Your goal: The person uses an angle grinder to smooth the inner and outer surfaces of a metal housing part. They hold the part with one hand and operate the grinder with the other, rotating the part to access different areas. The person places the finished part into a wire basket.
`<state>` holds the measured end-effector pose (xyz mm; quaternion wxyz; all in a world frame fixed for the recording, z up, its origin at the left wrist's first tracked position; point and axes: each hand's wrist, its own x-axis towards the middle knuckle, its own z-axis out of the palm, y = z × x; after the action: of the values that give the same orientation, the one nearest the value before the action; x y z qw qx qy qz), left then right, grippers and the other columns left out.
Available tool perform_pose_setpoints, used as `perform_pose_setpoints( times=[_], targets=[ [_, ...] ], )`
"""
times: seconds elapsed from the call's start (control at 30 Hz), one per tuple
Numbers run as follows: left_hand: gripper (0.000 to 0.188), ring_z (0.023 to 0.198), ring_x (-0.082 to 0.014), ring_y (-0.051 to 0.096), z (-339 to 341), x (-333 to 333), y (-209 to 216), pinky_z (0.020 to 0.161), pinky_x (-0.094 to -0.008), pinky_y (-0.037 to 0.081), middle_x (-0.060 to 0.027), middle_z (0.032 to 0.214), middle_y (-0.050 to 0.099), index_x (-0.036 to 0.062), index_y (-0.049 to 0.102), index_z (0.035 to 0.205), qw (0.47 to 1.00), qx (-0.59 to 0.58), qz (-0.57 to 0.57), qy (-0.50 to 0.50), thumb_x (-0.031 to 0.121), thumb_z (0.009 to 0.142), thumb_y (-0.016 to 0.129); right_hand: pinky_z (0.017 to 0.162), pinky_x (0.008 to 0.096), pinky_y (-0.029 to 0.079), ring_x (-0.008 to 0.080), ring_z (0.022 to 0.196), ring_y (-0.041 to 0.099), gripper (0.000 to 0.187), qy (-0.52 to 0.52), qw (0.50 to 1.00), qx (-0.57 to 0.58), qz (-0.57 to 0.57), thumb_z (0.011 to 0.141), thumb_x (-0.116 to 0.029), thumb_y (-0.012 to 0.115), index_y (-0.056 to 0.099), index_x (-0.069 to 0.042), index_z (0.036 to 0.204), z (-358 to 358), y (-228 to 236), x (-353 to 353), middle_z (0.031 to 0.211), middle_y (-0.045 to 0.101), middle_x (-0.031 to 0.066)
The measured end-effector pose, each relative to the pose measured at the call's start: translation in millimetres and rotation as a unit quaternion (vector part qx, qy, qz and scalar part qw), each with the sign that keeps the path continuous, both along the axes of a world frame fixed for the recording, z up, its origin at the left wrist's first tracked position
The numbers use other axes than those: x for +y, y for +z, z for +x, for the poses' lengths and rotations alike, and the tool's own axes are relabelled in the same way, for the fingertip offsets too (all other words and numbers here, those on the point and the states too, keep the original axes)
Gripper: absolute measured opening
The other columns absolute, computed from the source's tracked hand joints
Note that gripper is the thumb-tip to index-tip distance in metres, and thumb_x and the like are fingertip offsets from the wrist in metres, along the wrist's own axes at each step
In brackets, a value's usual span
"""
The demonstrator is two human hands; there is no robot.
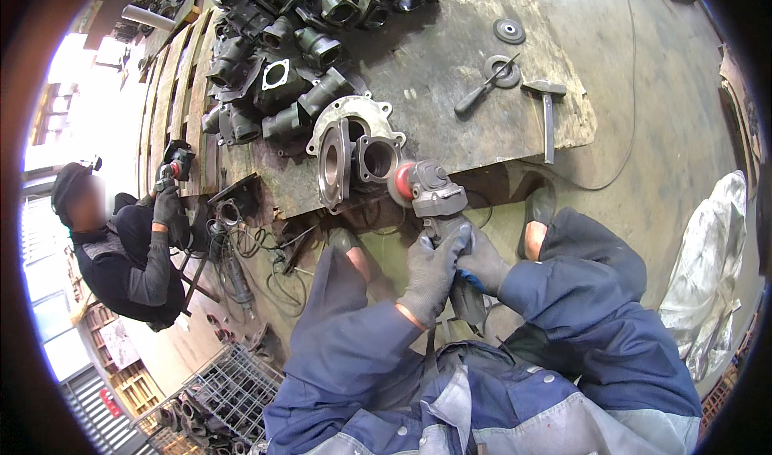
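Note:
Both my gloved hands are closed round a grey angle grinder point(439, 191). My left hand point(433, 270) wraps the body just behind the gear head, and my right hand point(485, 260) grips it from the other side. The grinder's reddish disc point(400, 183) is at the right side of a cast metal pipe fitting point(336, 166); I cannot tell whether they touch. This fitting has a large round flange, a square flange with a dark bore and a pale lobed plate point(354, 111) behind it. It stands at the near edge of the workbench point(450, 129).
Dark castings point(277, 77) are heaped at the bench's far left. A hammer point(548, 117), a handled tool point(474, 95) and grinding discs point(508, 30) lie at the right. At left a co-worker point(133, 246) sits by a pallet point(170, 93). Cables and a wire basket point(233, 391) are on the floor.

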<state>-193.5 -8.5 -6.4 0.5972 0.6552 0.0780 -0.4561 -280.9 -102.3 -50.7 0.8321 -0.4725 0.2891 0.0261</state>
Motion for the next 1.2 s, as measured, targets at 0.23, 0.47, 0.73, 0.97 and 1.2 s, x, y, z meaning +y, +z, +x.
perform_pose_setpoints(
  times=[0.23, 0.47, 0.73, 0.97, 1.2],
  targets=[
    [0.032, 0.098, -0.0107, 0.065, 12, -7, -3, 0.086, -0.0273, 0.052, -0.0042, 0.112, 0.072, 0.0003, 0.068, 0.122, 1.000, -0.019, -0.017, -0.014, 0.021, 0.098, 0.075, 0.101, 0.0347, 0.052, 0.0182, 0.112, 0.065, 0.057, -0.002, 1.000, 0.020, 0.014, 0.080, 0.000, 0.069, 0.055, -0.003, 0.135, 12, -5, -8, 0.123, 0.068, 0.0091],
    [0.044, 0.086, -0.0113, 0.066, 44, -21, -11, 0.080, -0.0298, 0.054, -0.0081, 0.096, 0.075, -0.0029, 0.070, 0.110, 0.999, -0.037, 0.023, -0.022, 0.035, 0.092, 0.083, 0.099, 0.0363, 0.052, 0.0209, 0.112, 0.064, 0.054, -0.043, 0.999, 0.004, 0.028, 0.082, -0.002, 0.068, 0.055, -0.002, 0.134, 43, 1, -17, 0.122, 0.067, 0.0102],
    [0.039, 0.083, -0.0094, 0.063, 59, -15, -2, 0.076, -0.0288, 0.053, -0.0046, 0.095, 0.073, -0.0017, 0.070, 0.105, 0.997, -0.071, -0.035, 0.020, 0.034, 0.093, 0.082, 0.099, 0.0361, 0.052, 0.0206, 0.111, 0.064, 0.055, -0.005, 0.999, -0.025, -0.020, 0.080, 0.003, 0.066, 0.056, -0.004, 0.134, 69, 7, -20, 0.121, 0.067, 0.0095],
    [0.037, 0.089, -0.0093, 0.063, 46, -3, 11, 0.080, -0.0283, 0.053, -0.0049, 0.100, 0.073, -0.0022, 0.069, 0.113, 0.994, -0.068, -0.048, 0.066, 0.027, 0.094, 0.082, 0.096, 0.0350, 0.052, 0.0173, 0.106, 0.063, 0.056, -0.013, 0.999, -0.031, -0.019, 0.073, 0.011, 0.065, 0.056, -0.001, 0.127, 65, 24, -9, 0.111, 0.064, 0.0057],
    [0.041, 0.087, -0.0100, 0.064, 21, 5, 16, 0.079, -0.0296, 0.054, -0.0069, 0.099, 0.074, -0.0031, 0.067, 0.112, 0.997, -0.048, 0.031, 0.045, 0.028, 0.091, 0.085, 0.087, 0.0332, 0.054, 0.0156, 0.096, 0.064, 0.046, 0.021, 0.992, 0.053, -0.116, 0.073, 0.010, 0.067, 0.057, -0.001, 0.117, 29, 12, 2, 0.106, 0.065, 0.0057]
  ],
)
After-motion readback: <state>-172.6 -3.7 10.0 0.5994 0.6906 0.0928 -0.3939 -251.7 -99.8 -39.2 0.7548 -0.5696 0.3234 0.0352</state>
